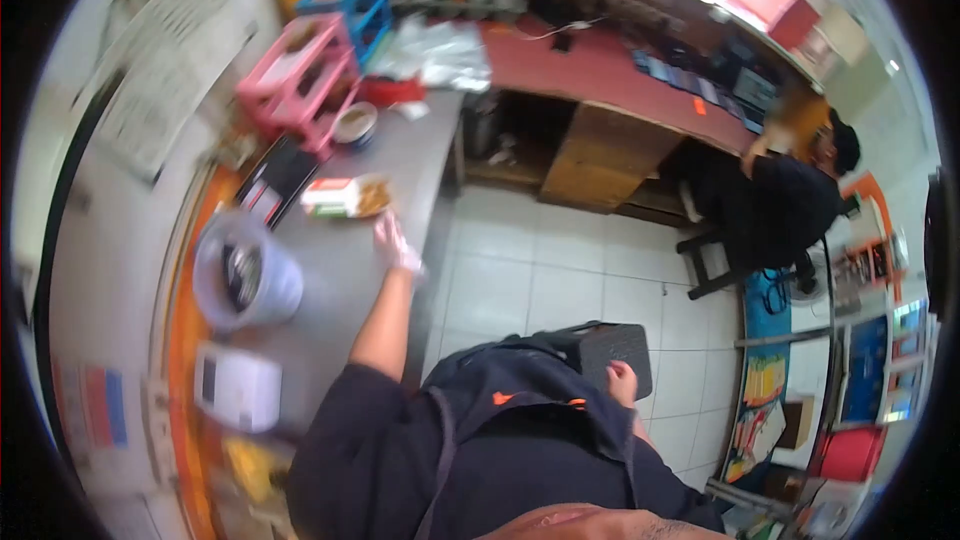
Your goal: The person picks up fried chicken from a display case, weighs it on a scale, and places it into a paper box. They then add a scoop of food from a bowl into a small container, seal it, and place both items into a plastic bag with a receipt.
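Two hands belong to the person in the dark apron [530,380], and just one is close to the food. The left hand [395,243], in a thin clear glove, reaches across the metal counter [345,285] with its fingers pointing at the open food box [332,197]. That box lies near the black flat case [280,178], its red, white and green side showing and brown food pieces [374,196] at the end nearest the glove. From where I stand I can't tell whether the fingertips touch box or food, or whether they pinch anything.

The right hand [621,380] is bare and well apart, beside a dark boxy thing [615,355] — its fingers look loosely bent, but I can't say whether they grip it.

I'd judge the step in hand to be dealing with the food at the box's open end. A next move there would call for light gloved fingers and a steady box, so nothing spills — and some care around the bowl [356,126] farther up the counter and the pale bucket [275,285] on the near side.
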